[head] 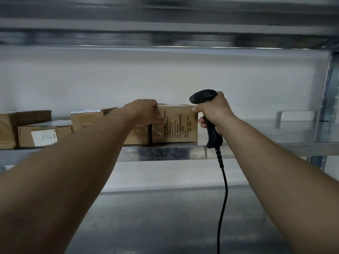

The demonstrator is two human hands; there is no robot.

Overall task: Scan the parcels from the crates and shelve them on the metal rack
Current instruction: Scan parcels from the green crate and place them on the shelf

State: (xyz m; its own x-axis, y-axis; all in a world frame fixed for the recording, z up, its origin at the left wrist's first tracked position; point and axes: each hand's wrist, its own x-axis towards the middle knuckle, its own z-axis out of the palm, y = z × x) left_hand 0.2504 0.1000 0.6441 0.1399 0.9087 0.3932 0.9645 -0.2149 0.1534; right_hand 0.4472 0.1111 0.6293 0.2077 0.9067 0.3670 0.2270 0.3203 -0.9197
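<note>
While fingers of your left hand (145, 112) grasp the parcel (176, 125), set on the rack (165, 153), your right hand (214, 110) clenches the scanner (201, 97). Other boxes (25, 137) sit shelved alongside; remainder unseen.

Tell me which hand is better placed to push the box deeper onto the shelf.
Probably left. The left hand grips the box at its top corner; the right hand holds the scanner, with only its thumb touching the box.

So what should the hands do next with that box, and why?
Probably the left hand should let go and pull back: the box already sits flat on the shelf, close beside another parcel, while the right hand grips the scanner.
</note>
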